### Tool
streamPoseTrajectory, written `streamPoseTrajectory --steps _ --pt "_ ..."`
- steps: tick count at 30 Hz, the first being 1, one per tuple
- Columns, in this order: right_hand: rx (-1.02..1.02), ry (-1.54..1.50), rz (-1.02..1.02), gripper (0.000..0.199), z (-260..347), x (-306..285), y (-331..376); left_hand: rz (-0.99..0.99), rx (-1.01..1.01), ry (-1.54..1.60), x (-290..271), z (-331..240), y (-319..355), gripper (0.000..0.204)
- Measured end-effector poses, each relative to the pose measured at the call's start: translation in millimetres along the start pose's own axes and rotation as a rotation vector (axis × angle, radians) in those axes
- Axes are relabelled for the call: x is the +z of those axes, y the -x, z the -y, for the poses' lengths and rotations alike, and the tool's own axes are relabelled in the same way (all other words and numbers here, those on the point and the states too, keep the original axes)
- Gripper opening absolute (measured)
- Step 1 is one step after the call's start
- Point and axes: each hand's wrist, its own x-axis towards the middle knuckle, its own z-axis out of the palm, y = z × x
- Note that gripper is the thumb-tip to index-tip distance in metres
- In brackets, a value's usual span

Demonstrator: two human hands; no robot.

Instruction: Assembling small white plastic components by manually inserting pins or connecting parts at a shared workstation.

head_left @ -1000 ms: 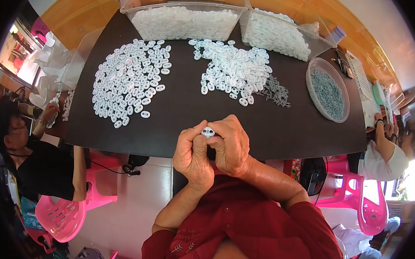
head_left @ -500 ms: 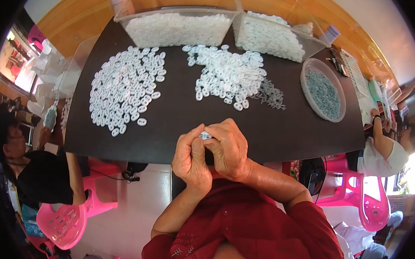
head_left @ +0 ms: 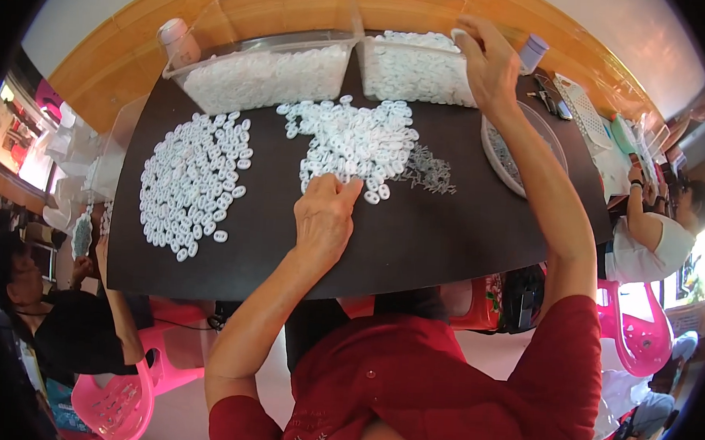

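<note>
Rings (head_left: 357,140) — hands (head_left: 325,214) hide fingertip grip.

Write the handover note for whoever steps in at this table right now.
Left hand: fingers down on the near edge of the middle ring pile, grip unclear.
Right hand: stretched to the far right bin, at its rim; whether it holds anything cannot be told.
Left pile lies spread on the table. Small grey parts lie beside the middle pile, more in the round tray.
Both piles and both bins remain full.
</note>
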Motion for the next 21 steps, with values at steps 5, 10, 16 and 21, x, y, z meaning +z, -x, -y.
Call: streamPoseTrajectory --steps 5,10,16,21 --pt "-0.118 0.243 -0.068 0.015 -45 25 -33 0.056 0.056 -0.088 5 1 -4 0.016" --pt "-0.049 0.285 0.176 0.016 -53 33 -34 0.135 0.027 -0.074 2 0 -3 0.012" --pt "-0.251 0.335 0.175 0.017 -34 21 -17 0.187 0.079 -0.068 -5 -1 -5 0.012" --pt "-0.384 -0.061 0.411 0.006 -3 1 73 0.152 0.084 -0.104 -14 -4 4 0.011"
